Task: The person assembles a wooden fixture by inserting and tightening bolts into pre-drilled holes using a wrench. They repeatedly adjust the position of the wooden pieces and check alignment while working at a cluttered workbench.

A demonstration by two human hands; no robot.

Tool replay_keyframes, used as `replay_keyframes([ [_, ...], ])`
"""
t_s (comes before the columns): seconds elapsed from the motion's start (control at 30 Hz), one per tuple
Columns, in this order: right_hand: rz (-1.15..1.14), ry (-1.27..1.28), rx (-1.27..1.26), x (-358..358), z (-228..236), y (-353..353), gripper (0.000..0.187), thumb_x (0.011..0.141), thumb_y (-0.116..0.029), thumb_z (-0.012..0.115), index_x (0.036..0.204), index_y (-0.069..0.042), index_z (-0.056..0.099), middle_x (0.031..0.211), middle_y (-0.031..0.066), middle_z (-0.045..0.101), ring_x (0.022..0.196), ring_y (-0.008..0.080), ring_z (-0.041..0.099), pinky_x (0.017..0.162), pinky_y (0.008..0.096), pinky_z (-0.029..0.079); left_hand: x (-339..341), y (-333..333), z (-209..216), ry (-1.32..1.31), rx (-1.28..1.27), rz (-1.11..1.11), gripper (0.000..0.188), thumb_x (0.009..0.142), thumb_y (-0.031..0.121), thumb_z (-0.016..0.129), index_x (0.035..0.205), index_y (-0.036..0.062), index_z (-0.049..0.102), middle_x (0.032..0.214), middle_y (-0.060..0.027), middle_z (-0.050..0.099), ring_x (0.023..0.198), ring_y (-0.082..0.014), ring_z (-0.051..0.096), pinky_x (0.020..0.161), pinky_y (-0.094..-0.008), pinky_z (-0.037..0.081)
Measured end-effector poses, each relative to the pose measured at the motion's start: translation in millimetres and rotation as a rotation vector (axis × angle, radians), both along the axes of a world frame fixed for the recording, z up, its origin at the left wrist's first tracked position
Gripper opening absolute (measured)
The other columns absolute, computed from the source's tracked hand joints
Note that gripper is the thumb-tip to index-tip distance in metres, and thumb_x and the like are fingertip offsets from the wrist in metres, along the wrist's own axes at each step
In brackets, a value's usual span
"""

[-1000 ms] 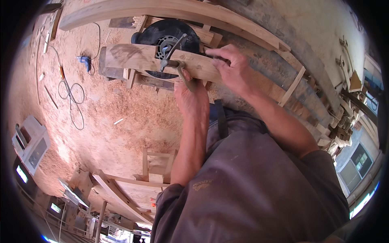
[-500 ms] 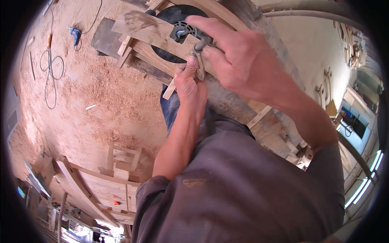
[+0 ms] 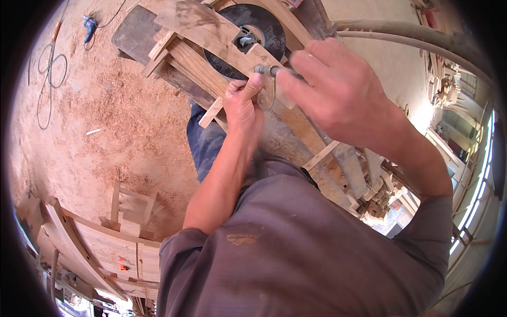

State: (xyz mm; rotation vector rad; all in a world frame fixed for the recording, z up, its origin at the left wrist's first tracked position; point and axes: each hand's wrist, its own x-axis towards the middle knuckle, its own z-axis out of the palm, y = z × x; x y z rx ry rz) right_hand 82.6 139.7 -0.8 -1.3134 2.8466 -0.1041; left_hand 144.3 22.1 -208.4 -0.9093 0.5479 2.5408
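A metal screw clamp (image 3: 272, 70) sits at the near edge of a pale wooden board (image 3: 203, 31), its curved frame hanging below. My right hand (image 3: 338, 90) is closed around the clamp's screw end. Close beside the clamp, my left hand (image 3: 243, 105) is curled with its thumb pressed up at the board's edge; what lies inside its fingers is hidden. A short wooden strip (image 3: 211, 113) sticks out to the left of that hand. Behind the board is a black round disc (image 3: 269, 26) with a black slotted part at its centre.
A worn bench plank (image 3: 133, 30) extends to the left under the work. On the sawdust-strewn floor lie a blue corded power tool (image 3: 90, 27) and a looped cable (image 3: 52, 68). A wooden frame (image 3: 84, 243) stands at lower left, scrap wood (image 3: 377, 203) at right.
My right hand has shifted right and down, its fingers moving away from the disc's centre and showing more of the disc. The view has shifted; my left hand remains beside the clamp.
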Motion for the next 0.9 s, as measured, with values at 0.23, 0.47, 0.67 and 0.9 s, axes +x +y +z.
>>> replay_keyframes([
  [0.23, -0.909, -0.717, -0.374, -5.1, 0.7, -18.3, 0.042, 0.091, -0.014, 0.061, 0.13, 0.001, 0.056, 0.069, 0.0112, 0.065, 0.058, 0.0261, 0.061, 0.061, 0.0364, 0.05, -1.2, -0.3, 0.1, -0.04, -0.039, 0.023, 0.029, 0.079, 0.002, 0.085, 0.086, 0.005, 0.057, 0.083, -0.0071, 0.067, 0.074, -0.0147, 0.065, 0.07, -0.0266, 0.053],
  [0.47, 0.003, 0.014, 0.095, -12.0, 13.9, -2.0, 0.044, 0.081, -0.006, 0.068, 0.125, -0.006, 0.064, 0.102, 0.0094, 0.067, 0.096, 0.0292, 0.062, 0.075, 0.0366, 0.051, -1.3, -2.5, 4.0, -0.051, -0.077, -0.006, 0.023, 0.083, 0.004, 0.081, 0.087, 0.0024, 0.059, 0.082, -0.0083, 0.067, 0.075, -0.0166, 0.064, 0.071, -0.0282, 0.052],
  [0.67, -0.445, -0.389, 0.076, -3.7, 18.1, -20.1, 0.021, 0.081, -0.006, 0.067, 0.102, -0.004, 0.067, 0.091, 0.012, 0.065, 0.088, 0.0275, 0.064, 0.07, 0.0381, 0.05, -2.4, -2.7, 1.6, -0.031, -0.065, 0.003, 0.025, 0.082, 0.002, 0.082, 0.086, 0.0022, 0.057, 0.082, -0.0101, 0.067, 0.074, -0.017, 0.064, 0.069, -0.0284, 0.053],
  [0.9, -0.351, -0.315, -0.061, -5.0, 20.5, -6.9, 0.014, 0.083, -0.006, 0.064, 0.097, -0.003, 0.066, 0.081, 0.0103, 0.058, 0.08, 0.0257, 0.065, 0.064, 0.0365, 0.05, -3.7, -4.9, 7.9, -0.038, -0.057, -0.001, 0.028, 0.08, 0.002, 0.083, 0.085, 0.0026, 0.056, 0.081, -0.0107, 0.067, 0.072, -0.0172, 0.064, 0.068, -0.0282, 0.053],
])
